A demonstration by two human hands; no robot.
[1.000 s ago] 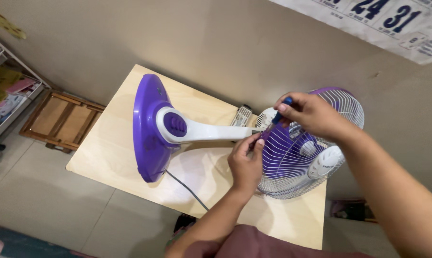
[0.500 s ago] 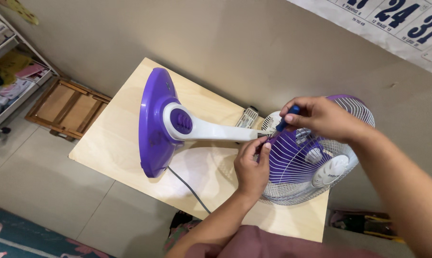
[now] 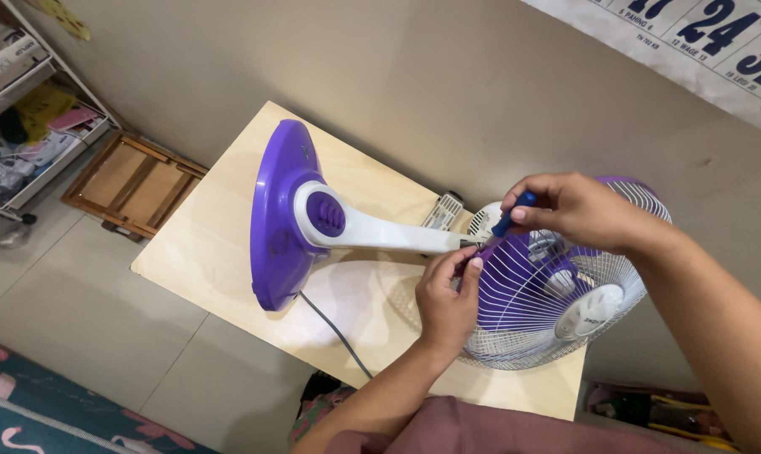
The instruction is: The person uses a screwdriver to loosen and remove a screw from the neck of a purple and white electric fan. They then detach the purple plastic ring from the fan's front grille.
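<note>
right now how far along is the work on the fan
Done: the fan lies on its side on the table, grille on. In hand: the right hand holds a screwdriver at the stem joint; the left hand pinches there. Left: nothing looks taken apart; the screw is hidden.

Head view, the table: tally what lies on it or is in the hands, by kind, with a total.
Fan, purple and white, lying on its side on the table: 1
Screwdriver with blue handle, held by the right hand: 1
Small white ribbed item behind the fan's neck, kind unclear: 1
Left hand pinches at the fan's neck.
Total: 3
</note>
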